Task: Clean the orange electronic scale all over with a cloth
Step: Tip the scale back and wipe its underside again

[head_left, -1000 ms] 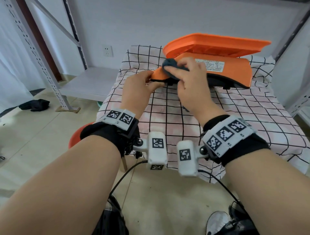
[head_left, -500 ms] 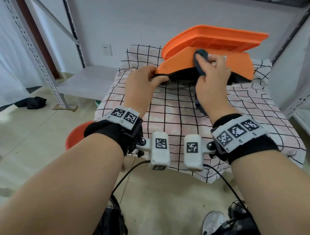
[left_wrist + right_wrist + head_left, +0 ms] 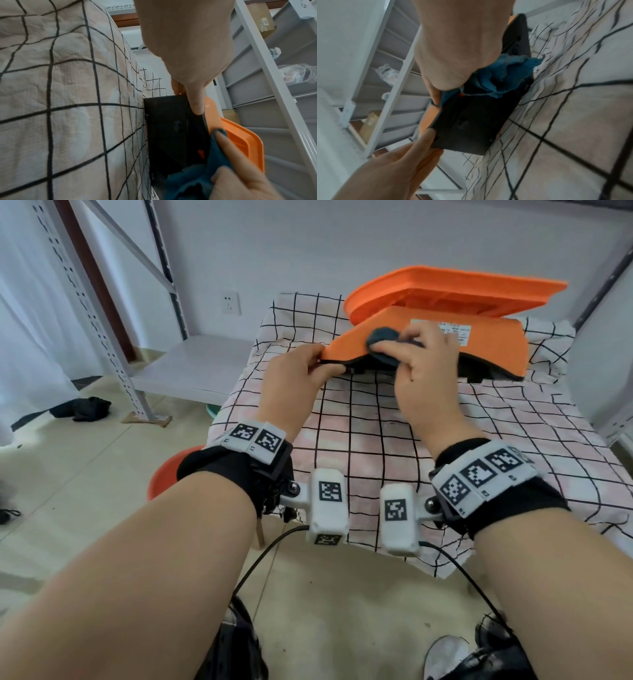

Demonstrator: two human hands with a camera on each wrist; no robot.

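The near left corner of the scale (image 3: 486, 350) is pinched by the left hand (image 3: 294, 374), thumb on the black underside and fingers over the orange top. Just to its right, a bunched blue cloth (image 3: 383, 337) is gripped in the curled fingers of the right hand (image 3: 424, 371) and pressed onto the scale's orange near edge. The scale is tilted up at its front toward the far edge of the checked tablecloth (image 3: 376, 433), its tray (image 3: 445, 289) raised above the body.
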